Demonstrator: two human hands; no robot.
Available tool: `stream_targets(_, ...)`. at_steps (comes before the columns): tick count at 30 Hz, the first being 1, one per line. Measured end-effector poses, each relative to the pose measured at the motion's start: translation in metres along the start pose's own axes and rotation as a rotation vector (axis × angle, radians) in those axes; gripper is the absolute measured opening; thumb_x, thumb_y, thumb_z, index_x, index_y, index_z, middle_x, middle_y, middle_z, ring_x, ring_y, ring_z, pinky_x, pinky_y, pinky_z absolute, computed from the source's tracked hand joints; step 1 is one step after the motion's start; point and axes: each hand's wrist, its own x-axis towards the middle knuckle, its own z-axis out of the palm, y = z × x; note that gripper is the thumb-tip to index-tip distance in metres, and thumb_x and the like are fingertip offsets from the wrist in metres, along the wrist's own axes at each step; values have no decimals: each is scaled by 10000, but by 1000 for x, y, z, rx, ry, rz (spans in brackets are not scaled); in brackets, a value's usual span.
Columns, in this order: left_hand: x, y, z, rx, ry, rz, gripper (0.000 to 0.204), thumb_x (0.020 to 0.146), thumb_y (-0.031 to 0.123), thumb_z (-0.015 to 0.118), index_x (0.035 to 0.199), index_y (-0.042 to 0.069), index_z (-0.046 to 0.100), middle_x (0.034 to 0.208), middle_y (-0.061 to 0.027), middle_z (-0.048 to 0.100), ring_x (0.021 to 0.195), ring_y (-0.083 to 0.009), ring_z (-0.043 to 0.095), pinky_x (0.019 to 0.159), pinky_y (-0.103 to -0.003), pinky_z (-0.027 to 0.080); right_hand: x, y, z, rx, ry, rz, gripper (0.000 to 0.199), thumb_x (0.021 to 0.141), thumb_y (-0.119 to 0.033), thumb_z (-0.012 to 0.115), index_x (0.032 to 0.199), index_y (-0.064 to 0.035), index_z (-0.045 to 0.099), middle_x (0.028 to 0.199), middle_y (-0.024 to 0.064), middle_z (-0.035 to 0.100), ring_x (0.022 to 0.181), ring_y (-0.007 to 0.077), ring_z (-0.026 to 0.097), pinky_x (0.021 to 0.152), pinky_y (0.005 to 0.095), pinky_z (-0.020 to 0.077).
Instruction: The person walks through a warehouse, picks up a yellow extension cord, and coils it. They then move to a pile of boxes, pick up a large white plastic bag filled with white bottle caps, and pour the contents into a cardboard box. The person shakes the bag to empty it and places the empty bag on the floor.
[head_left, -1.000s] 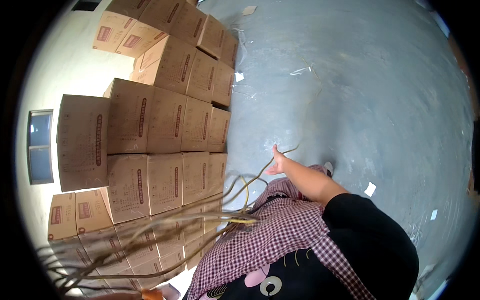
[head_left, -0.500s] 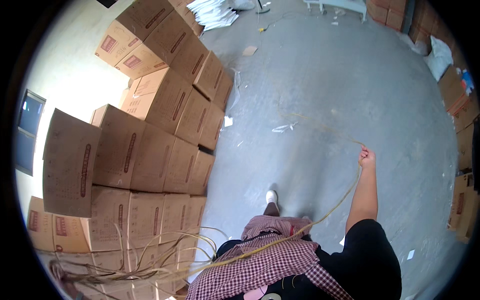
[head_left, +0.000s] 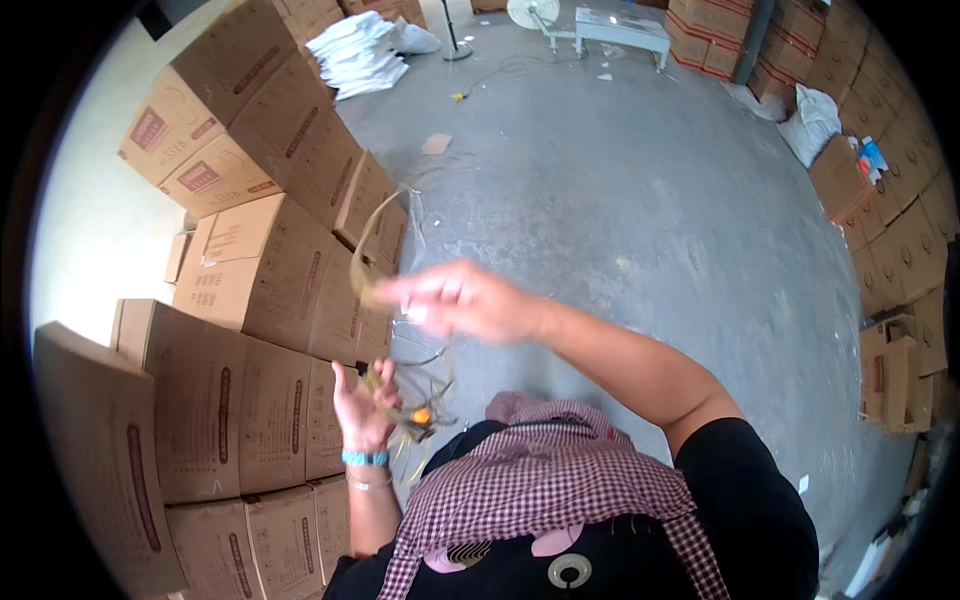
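Dangling cord [head_left: 358,264], within left grip [head_left: 364,410]

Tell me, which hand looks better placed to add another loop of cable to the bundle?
Probably the right hand: it reaches across leftward, its blurred fingertips at the arc of yellowish cable. The left hand, lower in the picture, seems busy holding the looped bundle.

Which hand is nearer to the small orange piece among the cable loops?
Left. The left hand is just left of the orange piece; the right hand is farther off, higher in the picture.
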Motion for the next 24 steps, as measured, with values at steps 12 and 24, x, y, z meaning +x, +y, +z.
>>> stream_targets(12, 271, 95, 30, -275, -69, -202, 313, 957, 293, 469, 1011, -8, 534, 727, -30, 579, 623, -129, 553, 594, -252, 479, -96, -4, -71, -197, -149, 324, 307, 849, -74, 549, 1146, -66, 628, 936, 136, 672, 797, 260, 625, 734, 347, 479)
stream_targets(24, 334, 78, 240, 484, -165, 205, 171, 971, 216, 449, 937, 75, 538, 549, 76, 321, 434, -37, 287, 411, -193, 270, -154, 177, -352, -297, -70, 662, 301, 891, -171, 571, 1171, -69, 618, 1140, 102, 624, 1058, 175, 567, 897, 312, 449)
